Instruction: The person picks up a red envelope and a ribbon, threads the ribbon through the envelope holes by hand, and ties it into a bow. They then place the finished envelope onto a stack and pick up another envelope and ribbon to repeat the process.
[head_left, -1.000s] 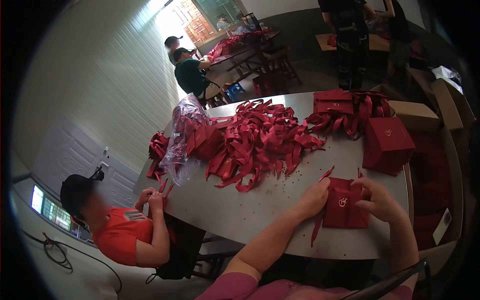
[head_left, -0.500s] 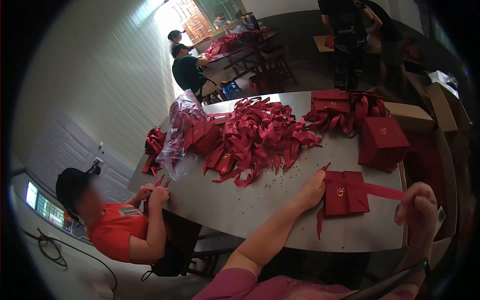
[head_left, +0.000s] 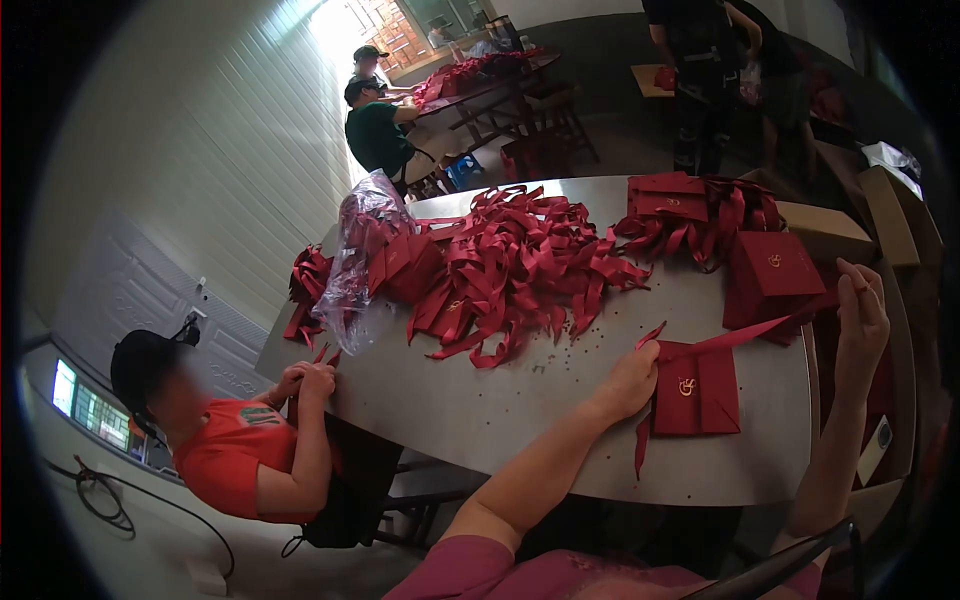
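Note:
A small red gift bag (head_left: 697,392) with a gold logo lies flat near the table's right front edge. Closed at its left edge is my left hand (head_left: 632,382), with ribbon ends showing above and below the fingers. My right hand (head_left: 863,312) is raised beyond the table's right edge, its fingers pinching the end of a red ribbon (head_left: 745,338). That ribbon stretches tautly across from the top of the bag. My left fingertips are partly hidden.
A heap of red ribboned bags (head_left: 530,265) covers the table (head_left: 500,420). Stacked red bags (head_left: 775,280) stand at the right, beside an open cardboard box (head_left: 895,240). A plastic bag (head_left: 365,265) lies at left. A co-worker (head_left: 250,450) sits at the left; others are behind.
My right hand has moved up and slightly right, swinging the ribbon from across the bag's front to along its top edge. My left hand stays at the bag's left edge.

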